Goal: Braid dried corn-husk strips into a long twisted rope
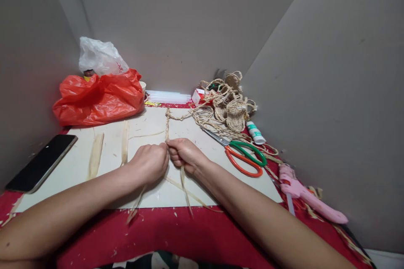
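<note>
A braided cord of pale dried plant fibre [167,128] runs down the white board [145,117] to my two hands. Knuckles up, my left hand [151,160] is closed around the loose strands at its lower end. Close beside it, my right hand [184,153] pinches the cord just where the braid ends. Flat fibre strands [184,187] hang out below both hands toward the board's front edge. Part of the strands is hidden inside my fingers. Two wider flat fibre strips, one a pale strip [96,155], lie on the board left of my hands.
Scissors with green and orange handles [243,155] lie right of my hands. Behind them is a heap of braided cord [233,109]. A pink glue gun [309,197] is at far right, a phone [42,162] at left, and a red plastic bag [99,96] at the back left.
</note>
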`<state>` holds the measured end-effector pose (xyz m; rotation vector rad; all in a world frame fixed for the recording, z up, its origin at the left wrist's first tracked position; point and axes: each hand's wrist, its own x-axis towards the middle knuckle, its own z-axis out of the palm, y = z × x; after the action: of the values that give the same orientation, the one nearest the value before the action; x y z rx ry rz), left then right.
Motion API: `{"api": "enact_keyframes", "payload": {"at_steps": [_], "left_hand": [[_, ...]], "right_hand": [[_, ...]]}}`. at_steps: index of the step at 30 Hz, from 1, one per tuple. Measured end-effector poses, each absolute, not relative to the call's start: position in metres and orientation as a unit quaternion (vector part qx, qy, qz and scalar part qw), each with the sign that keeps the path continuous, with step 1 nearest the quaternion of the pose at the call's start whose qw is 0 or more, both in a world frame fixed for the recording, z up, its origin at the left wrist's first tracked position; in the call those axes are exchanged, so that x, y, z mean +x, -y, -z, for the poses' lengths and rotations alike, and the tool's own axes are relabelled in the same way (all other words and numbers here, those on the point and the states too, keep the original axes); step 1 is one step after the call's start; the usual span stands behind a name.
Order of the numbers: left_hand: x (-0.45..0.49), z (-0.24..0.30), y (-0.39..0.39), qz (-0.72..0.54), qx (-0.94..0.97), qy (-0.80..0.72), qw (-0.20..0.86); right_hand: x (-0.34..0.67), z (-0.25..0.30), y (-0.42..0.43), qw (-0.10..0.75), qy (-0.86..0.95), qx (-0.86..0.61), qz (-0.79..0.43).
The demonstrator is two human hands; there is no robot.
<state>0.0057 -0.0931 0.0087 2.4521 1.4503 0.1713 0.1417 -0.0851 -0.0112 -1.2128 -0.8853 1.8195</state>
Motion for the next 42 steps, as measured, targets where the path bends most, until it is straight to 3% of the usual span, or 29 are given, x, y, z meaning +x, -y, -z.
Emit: {"api": "enact_keyframes", "payload": {"at_steps": [7, 11, 13, 17, 20, 23, 27, 32, 38, 42], "left_hand": [[0.008, -0.013, 0.107, -0.147, 0.85, -0.471, 0.185], [0.0, -0.023, 0.089, -0.257, 0.823, -0.478, 0.165], [-0.001, -0.018, 0.077, -0.285, 0.796, -0.479, 0.238], [0.001, -0.001, 0.064, -0.234, 0.703, -0.444, 0.504], [0.001, 0.003, 0.062, -0.249, 0.697, -0.44, 0.509], [-0.002, 0.002, 0.059, -0.243, 0.718, -0.427, 0.492], [-0.003, 0.003, 0.055, -0.233, 0.705, -0.44, 0.504], [0.003, -0.001, 0.057, -0.195, 0.603, -0.468, 0.616], [0.006, 0.003, 0.056, -0.201, 0.587, -0.489, 0.612], [0.006, 0.007, 0.056, -0.213, 0.589, -0.502, 0.596]], "right_hand": [[0.146, 0.01, 0.086, 0.388, 0.349, -0.454, -0.722], [0.152, 0.004, 0.084, 0.391, 0.345, -0.42, -0.742], [0.154, 0.002, 0.083, 0.383, 0.353, -0.411, -0.748], [0.16, 0.001, 0.081, 0.35, 0.382, -0.413, -0.749], [0.166, 0.002, 0.078, 0.312, 0.433, -0.424, -0.731], [0.171, 0.002, 0.076, 0.283, 0.537, -0.464, -0.645], [0.173, 0.002, 0.076, 0.258, 0.68, -0.524, -0.443], [0.167, -0.002, 0.084, 0.194, 0.782, -0.552, -0.215], [0.17, -0.014, 0.091, 0.126, 0.797, -0.57, -0.157], [0.178, -0.022, 0.088, 0.127, 0.792, -0.561, -0.205]]}}
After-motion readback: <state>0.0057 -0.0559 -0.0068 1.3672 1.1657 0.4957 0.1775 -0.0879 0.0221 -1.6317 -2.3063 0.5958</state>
